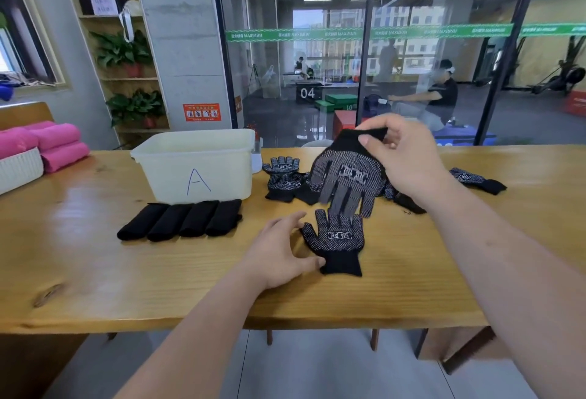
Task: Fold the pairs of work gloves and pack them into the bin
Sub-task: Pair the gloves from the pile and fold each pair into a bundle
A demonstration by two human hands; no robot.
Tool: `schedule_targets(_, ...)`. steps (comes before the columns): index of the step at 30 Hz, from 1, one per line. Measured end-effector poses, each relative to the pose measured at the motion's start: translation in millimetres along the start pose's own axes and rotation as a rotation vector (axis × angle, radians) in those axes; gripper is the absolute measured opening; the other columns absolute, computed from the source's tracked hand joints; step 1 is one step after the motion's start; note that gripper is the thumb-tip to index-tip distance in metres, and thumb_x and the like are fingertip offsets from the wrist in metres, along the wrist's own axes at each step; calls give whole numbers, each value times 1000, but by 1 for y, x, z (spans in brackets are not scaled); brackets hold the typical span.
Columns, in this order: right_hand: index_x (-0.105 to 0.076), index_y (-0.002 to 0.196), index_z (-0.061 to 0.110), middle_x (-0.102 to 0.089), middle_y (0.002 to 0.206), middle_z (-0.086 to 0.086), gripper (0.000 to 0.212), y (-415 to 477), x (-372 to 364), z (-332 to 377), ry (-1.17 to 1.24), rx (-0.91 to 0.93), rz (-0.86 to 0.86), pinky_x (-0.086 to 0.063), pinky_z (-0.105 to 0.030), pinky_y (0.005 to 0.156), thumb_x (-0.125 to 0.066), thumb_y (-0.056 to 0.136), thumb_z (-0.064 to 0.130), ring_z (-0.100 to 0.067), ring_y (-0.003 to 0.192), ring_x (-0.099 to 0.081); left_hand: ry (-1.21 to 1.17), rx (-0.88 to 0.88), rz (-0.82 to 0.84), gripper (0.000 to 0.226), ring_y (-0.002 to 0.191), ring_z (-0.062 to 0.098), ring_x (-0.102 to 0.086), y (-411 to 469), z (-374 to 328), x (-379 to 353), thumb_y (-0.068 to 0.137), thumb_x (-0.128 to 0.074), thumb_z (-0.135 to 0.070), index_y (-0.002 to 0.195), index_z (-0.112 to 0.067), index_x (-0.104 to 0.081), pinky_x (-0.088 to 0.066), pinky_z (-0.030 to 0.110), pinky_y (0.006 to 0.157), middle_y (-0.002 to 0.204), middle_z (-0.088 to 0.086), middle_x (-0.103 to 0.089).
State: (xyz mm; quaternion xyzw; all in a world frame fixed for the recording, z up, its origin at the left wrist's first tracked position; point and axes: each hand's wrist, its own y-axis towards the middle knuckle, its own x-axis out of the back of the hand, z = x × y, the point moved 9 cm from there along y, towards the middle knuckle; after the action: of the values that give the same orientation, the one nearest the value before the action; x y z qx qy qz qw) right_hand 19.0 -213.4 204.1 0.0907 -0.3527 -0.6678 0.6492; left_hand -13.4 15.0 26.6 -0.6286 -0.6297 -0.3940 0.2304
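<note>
A black dotted work glove [341, 241] lies flat on the wooden table [126, 272], fingers pointing away from me. My left hand [279, 254] rests beside it, thumb touching its cuff and fingertips near its thumb. My right hand [402, 157] pinches the cuff of a second dotted glove [347, 180], which hangs blurred in the air above the flat one. Several folded black glove bundles [180, 219] lie in a row in front of the white bin marked "A" [196, 165]. More loose gloves [283, 176] lie behind the hanging one.
Another loose glove [475, 180] lies at the right of the table. Pink rolled towels [60, 145] and a white basket [19, 170] sit at the far left. A glass wall stands behind the table.
</note>
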Motion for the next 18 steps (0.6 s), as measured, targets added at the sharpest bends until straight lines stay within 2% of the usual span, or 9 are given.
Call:
schedule_targets(2, -75, 105, 39, -74, 106, 18, 20, -2, -1, 3, -55, 81, -13, -60, -35, 83, -75, 98, 20, -10, 96, -70, -3, 0, -1, 111, 149, 7, -29, -1, 1, 0, 70, -80, -70, 163, -40, -27, -34, 41, 122, 149, -20, -52)
schedule_targets(4, -74, 103, 40, -74, 102, 22, 24, -18, -17, -6, -129, 147, 62, -58, -36, 83, -77, 95, 18, -5, 90, -68, -1, -2, 1, 113, 150, 8, -28, -1, 0, 0, 70, -80, -70, 164, -40, -26, -33, 42, 122, 149, -21, -53)
schedule_targets(7, -71, 102, 39, -73, 100, 23, 25, -62, -61, -51, -396, 169, 320, -56, -39, 87, -78, 92, 18, 0, 92, -66, -15, -8, 5, 114, 149, 8, -29, 0, -1, 0, 70, -79, -70, 164, -41, -22, -32, 42, 123, 150, -19, -53)
schedule_targets(9, -70, 105, 39, -70, 107, 22, 21, -94, -81, -83, -569, 137, 432, -55, -39, 90, -75, 94, 22, -4, 101, -65, -29, -3, 10, 117, 150, 6, -27, 0, 0, -1, 68, -78, -72, 165, -43, -18, -31, 42, 124, 151, -20, -52)
schedule_targets(14, -71, 114, 37, -68, 114, 20, 16, -112, -83, -90, -718, 204, 311, -54, -36, 85, -66, 99, 35, -11, 105, -63, -47, 4, 6, 118, 150, 7, -26, 1, -1, -2, 70, -77, -72, 166, -43, -15, -30, 44, 124, 150, -20, -52)
schedule_targets(16, -74, 114, 35, -70, 112, 18, 16, -109, -79, -83, -727, 224, 249, -55, -36, 84, -65, 100, 34, -12, 103, -65, -50, 9, 18, 118, 150, 6, -25, -1, -1, -2, 70, -77, -72, 166, -43, -14, -29, 44, 125, 151, -21, -51)
schedule_targets(18, -75, 112, 31, -71, 110, 16, 15, -107, -66, -69, -664, 240, 111, -55, -36, 82, -68, 99, 30, -13, 101, -65, -30, 6, 35, 121, 150, 6, -24, -2, -2, -3, 69, -78, -74, 166, -42, -13, -29, 44, 125, 152, -21, -49)
